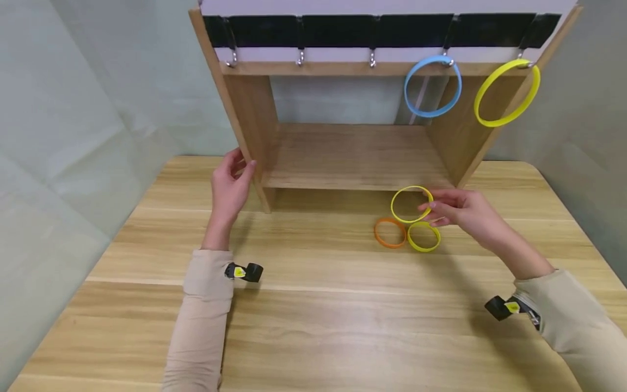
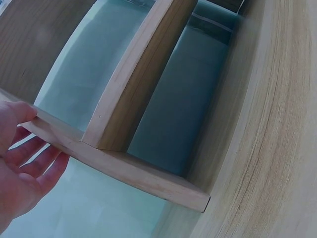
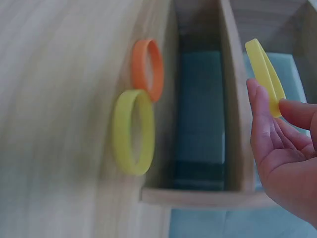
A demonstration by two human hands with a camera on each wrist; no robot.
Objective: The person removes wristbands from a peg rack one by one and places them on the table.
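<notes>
Between thumb and fingers my right hand (image 1: 464, 211) pinches a yellow wristband (image 1: 393, 206), raised above the table in front of the shelf. Below it lie an orange wristband (image 1: 390, 233) and a second yellow wristband (image 1: 424, 237), side by side on the table. My left hand (image 1: 230, 182) grips the left side panel (image 2: 133, 174) of the wooden shelf, thumb on one face and fingers on the other. On the shelf's metal hooks hang a blue wristband (image 1: 433, 114) and, at the far right, another yellow wristband (image 1: 506, 118).
Three hooks, such as the left one (image 1: 232, 58), carry no band. The shelf's lower board (image 1: 352, 158) spans between its side panels. A wooden table (image 1: 313, 326) extends toward me, with pale cloth (image 1: 73, 136) behind and beside it.
</notes>
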